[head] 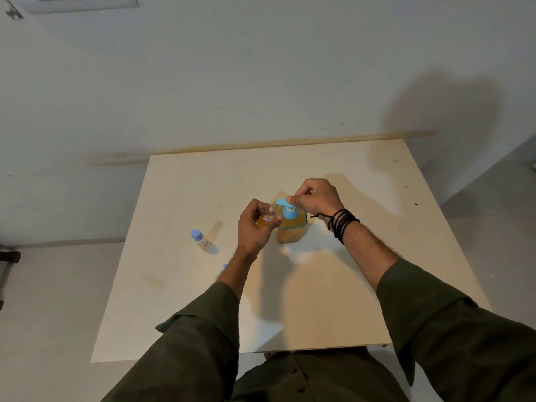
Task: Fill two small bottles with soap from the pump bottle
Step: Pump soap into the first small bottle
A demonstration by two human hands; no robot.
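The pump bottle (291,227) of amber soap with a blue pump head stands near the middle of the cream table (319,300). My right hand (316,200) is curled over the pump head, its thumb on top. My left hand (255,224) grips a small clear bottle (268,217) holding amber liquid, tilted with its mouth under the spout. A second small bottle (200,239) with a blue cap stands upright to the left. A loose blue cap (224,267) peeks out beside my left forearm.
The table stands against a white wall. Its left edge drops to a pale floor, and a dark object (8,256) sits at the far left. A faint stain (153,280) marks the table's left part.
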